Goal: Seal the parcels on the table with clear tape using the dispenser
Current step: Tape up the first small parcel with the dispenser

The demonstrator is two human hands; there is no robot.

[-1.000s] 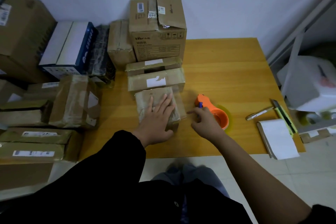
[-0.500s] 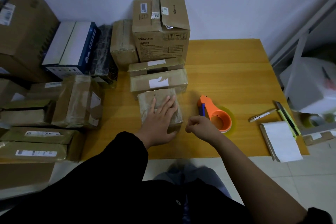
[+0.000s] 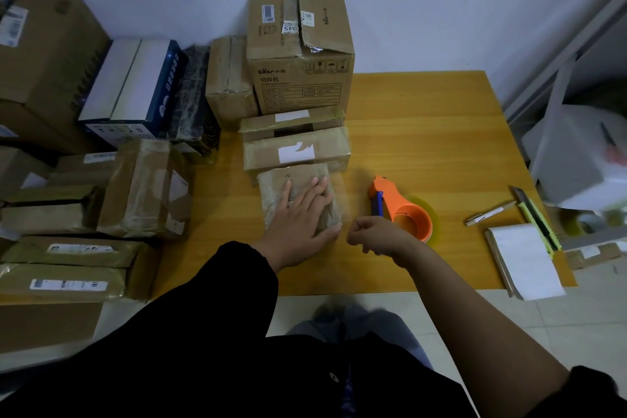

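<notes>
The left hand (image 3: pixel 298 214) is pressing flat on the small parcel (image 3: pixel 271 195). Its fingers (image 3: pixel 317 187) are straight and spread, pinning the parcel to the counter (image 3: pixel 424 132) just in front of two flatter parcels (image 3: pixel 295 146). The right hand (image 3: pixel 376 234) is hovering just beside the parcel's near right corner with its fingers curled in tight. I cannot tell whether it is pinching an end of clear tape. The dispenser (image 3: pixel 395 202) is lying on the counter just behind that hand, ungripped. Judging by this, the person is working on taping this one parcel. The next move is likely calling for the right hand to grip the dispenser and draw tape across the seam while the left hand is stopping the parcel from sliding.
</notes>
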